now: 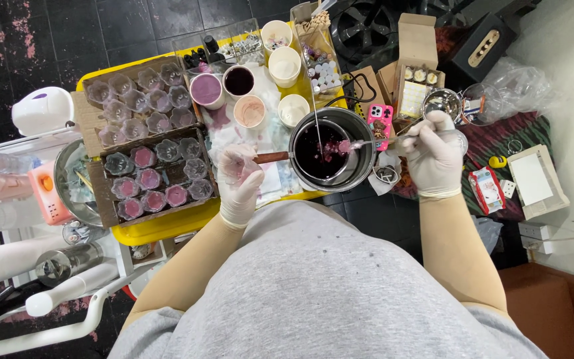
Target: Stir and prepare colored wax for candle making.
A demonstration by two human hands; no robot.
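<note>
Spoon [361, 143] lies nearly level, long axis running side to side, its bowl end pointing left over the dark liquid and its handle leading right into the right hand [433, 156]. That gloved hand is curled closed round the handle, knuckles up, forearm coming straight up from the body. Small pan [323, 153] sits inside the steel pot [360, 166] at the right edge of the yellow tray [167, 226]; its wooden handle [270, 157] points left, also side to side. Left hand [239, 179], gloved too, has its fingers wrapped shut on that handle's end, wrist bent, forearm angling in from lower left. Just beside it, toward the tray's near-left corner, stands a box of pink-filled moulds [157, 179]; cups of colour [230, 90] cluster nearer the far edge.
</note>
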